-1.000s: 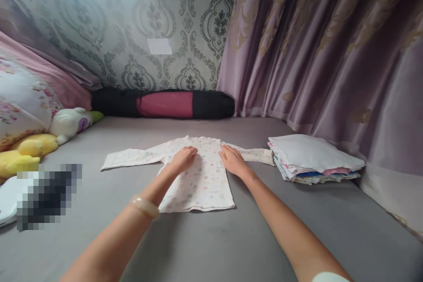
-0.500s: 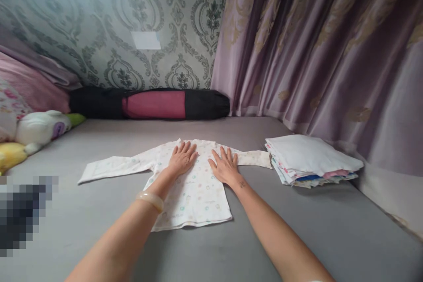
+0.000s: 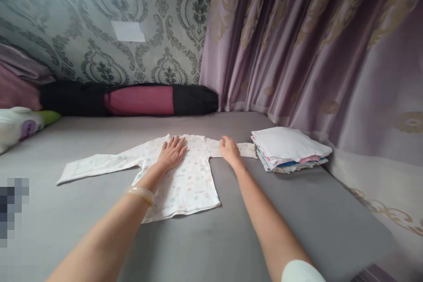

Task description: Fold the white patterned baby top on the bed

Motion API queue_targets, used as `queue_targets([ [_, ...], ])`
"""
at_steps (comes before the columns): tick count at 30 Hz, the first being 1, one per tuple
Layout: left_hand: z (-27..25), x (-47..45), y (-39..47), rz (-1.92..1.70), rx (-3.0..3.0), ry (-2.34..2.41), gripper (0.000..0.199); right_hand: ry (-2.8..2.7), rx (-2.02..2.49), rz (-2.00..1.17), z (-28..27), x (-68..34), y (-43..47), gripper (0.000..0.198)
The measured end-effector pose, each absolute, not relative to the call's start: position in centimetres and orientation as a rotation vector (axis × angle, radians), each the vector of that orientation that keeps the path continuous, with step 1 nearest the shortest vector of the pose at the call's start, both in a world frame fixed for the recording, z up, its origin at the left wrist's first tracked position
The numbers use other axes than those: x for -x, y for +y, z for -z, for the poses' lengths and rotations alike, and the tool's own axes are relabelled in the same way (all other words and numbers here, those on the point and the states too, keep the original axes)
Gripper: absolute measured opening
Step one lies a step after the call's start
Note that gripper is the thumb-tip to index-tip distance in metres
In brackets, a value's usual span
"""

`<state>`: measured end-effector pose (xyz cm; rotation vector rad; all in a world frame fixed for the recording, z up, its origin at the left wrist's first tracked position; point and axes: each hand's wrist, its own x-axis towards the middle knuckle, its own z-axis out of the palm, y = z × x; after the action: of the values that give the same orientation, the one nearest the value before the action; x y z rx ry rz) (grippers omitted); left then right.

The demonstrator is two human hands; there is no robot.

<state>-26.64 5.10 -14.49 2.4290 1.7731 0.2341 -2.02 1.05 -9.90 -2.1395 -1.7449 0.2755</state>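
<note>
Small printed shirt (image 3: 185,176) lies flat on grey bed (image 3: 297,211). Left hand (image 3: 172,153) splayed, pinning chest; right hand (image 3: 229,150) closes on sleeve beside folded stack (image 3: 287,146).

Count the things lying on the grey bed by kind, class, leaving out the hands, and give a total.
Spread shirt: 1
Stack of folded clothes: 1
Black-and-red roll bag: 1
Plush toy: 1
Total: 4

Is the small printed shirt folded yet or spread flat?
Spread flat. The shirt lies open on the grey bed, both sleeves stretched out sideways; the left hand presses its chest, the right hand rests on one sleeve.
</note>
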Motion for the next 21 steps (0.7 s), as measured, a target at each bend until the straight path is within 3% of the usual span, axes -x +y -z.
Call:
queue_targets([
  [6, 14.6, 26.8, 5.3, -0.418, -2.64, 1.516, 0.051, -1.439, 2.437, 0.08, 9.9, -2.0, -0.2, 0.042],
  [14, 13.2, 21.9, 6.2, -0.558, -2.725, 1.056, 0.042, -1.424, 2.595, 0.083, 11.1, -2.0, 0.2, 0.04],
  [21, 12.0, 17.3, 8.9, -0.413, -2.574, 1.258, 0.046, -1.439, 2.557, 0.171, 10.3, -1.9, -0.3, 0.036],
])
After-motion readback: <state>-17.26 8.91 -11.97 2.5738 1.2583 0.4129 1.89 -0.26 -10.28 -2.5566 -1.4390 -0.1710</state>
